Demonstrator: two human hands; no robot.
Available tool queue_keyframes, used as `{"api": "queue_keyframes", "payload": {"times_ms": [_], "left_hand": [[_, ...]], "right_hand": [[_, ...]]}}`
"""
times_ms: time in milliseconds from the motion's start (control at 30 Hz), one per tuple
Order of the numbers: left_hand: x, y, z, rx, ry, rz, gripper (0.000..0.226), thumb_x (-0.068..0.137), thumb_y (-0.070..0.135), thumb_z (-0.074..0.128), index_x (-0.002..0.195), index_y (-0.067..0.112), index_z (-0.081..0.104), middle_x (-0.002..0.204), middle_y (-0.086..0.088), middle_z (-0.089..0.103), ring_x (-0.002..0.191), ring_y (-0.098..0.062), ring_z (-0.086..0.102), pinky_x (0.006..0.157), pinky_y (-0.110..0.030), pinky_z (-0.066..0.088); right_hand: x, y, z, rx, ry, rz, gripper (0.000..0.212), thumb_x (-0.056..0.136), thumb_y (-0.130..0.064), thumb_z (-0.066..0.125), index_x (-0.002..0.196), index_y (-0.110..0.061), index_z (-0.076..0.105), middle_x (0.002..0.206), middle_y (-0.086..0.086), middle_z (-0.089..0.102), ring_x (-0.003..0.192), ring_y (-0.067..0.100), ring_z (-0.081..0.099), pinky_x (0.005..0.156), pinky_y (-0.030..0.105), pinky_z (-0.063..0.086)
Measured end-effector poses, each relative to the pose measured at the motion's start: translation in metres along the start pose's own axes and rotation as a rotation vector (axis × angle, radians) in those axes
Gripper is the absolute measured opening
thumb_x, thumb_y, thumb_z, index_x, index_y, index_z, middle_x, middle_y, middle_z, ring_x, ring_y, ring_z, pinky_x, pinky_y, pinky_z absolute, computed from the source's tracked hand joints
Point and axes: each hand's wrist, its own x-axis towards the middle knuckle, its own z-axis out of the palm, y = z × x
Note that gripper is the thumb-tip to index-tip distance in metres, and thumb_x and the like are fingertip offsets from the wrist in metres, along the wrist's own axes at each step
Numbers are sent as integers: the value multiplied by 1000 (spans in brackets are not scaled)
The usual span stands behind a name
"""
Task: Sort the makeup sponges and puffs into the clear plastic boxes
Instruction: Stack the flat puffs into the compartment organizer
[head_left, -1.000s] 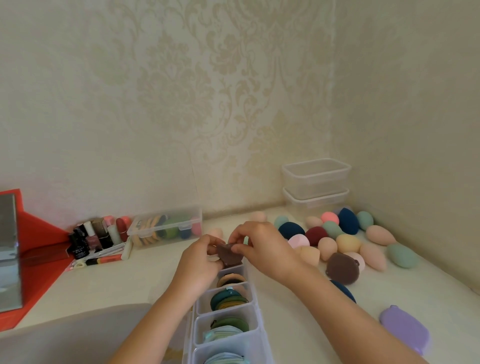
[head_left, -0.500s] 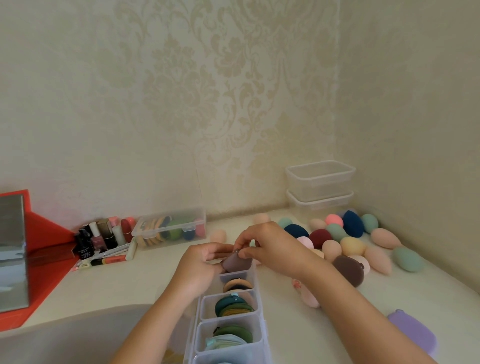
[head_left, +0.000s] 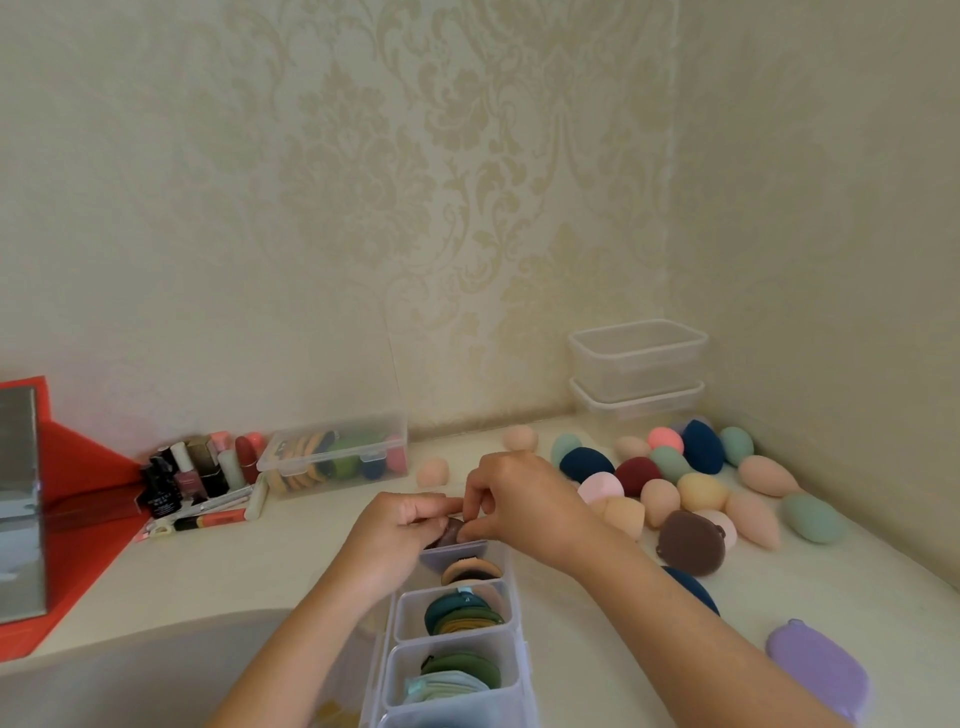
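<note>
Cream damask wallpaper closes a corner behind a pale tabletop (head_left: 311, 561) scattered with makeup things. Both hands meet over the far end of a long clear plastic divided box (head_left: 511, 597) that runs toward the person. The left hand (head_left: 395, 530) and right hand (head_left: 519, 499) pinch a small dark brown round puff (head_left: 451, 530) between them, fingers curled closed on its edges, probably to turn it on edge so it slots upright like the others. Directly below the fingers, the end compartment already holds a tan and black puff (head_left: 470, 569); nearer the person, the next compartments carry teal and olive puffs (head_left: 462, 613) and green and pale blue puffs (head_left: 457, 675) stood in rows, which saves room. To the right of the fingers lies a heap of egg-shaped sponges in many colours (head_left: 675, 478), a larger brown flat puff (head_left: 691, 543) and a lilac silicone case (head_left: 815, 670), still unsorted. Beyond that heap two empty clear tubs (head_left: 639, 369) sit stacked against the wall, likely waiting for the sponges. Left of the fingers a lidded clear box of puffs (head_left: 335, 457) sits beside nail polish bottles (head_left: 192, 475).
</note>
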Motion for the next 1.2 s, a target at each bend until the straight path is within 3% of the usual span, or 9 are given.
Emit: {"api": "queue_keyframes", "payload": {"times_ms": [167,300,400,533,767,867,967,1100,1200], "left_hand": [[-4,5,-10,-43,-93,-40,49,91,-11,43,99,28,72,98,20,71,95,7,64,84,-9,48],[0,4,-18,16,-168,-47,61,83,-18,46,91,36,73,98,12,73,97,-2,67,84,-15,49],[4,6,-13,177,-109,-17,49,83,-9,58,85,38,71,87,16,73,83,4,67,73,-7,48],[7,5,-5,228,-9,-2,25,79,1,70,93,22,76,80,10,73,75,1,69,69,-9,50],[7,6,-5,232,8,15,20,80,5,72,92,21,75,64,21,68,71,8,66,63,-2,44],[7,7,-10,254,-56,2,21,86,13,66,93,32,74,80,19,72,82,7,66,77,-7,44],[6,9,-16,195,-179,-30,23,84,16,69,98,33,73,94,18,73,95,3,65,90,-17,44],[8,10,-7,302,-64,-43,26,78,10,73,96,29,75,90,15,73,87,4,65,80,-13,46],[7,8,0,296,21,-61,24,78,8,72,93,28,75,89,16,70,89,2,62,78,-15,44]], "right_hand": [[-1,1,1,46,-9,6,18,76,-30,75,87,-18,69,74,-11,49,68,9,46,51,17,30],[0,1,2,84,-15,10,17,76,-29,76,90,-20,71,79,-10,53,70,9,48,52,15,30],[0,-1,2,60,-33,-5,19,78,-30,75,95,-20,73,84,-7,53,75,12,49,53,16,31],[1,-1,3,27,-18,-9,21,79,-30,73,96,-20,70,82,-7,50,74,12,46,51,18,28],[1,4,6,74,1,-5,23,77,-31,74,96,-22,63,82,-8,51,73,11,47,59,23,35],[0,5,6,100,-1,9,19,78,-31,74,91,-21,64,82,-7,53,74,12,50,62,26,40],[-1,4,4,125,-12,26,13,78,-27,74,86,-18,68,80,-6,55,71,10,50,58,20,37],[-4,7,-15,193,-75,98,7,81,-20,71,86,-16,73,76,-8,60,66,5,52,57,12,37],[-14,21,-46,52,-112,315,10,82,-21,69,91,-17,69,80,-8,60,79,12,59,66,18,44]]}}
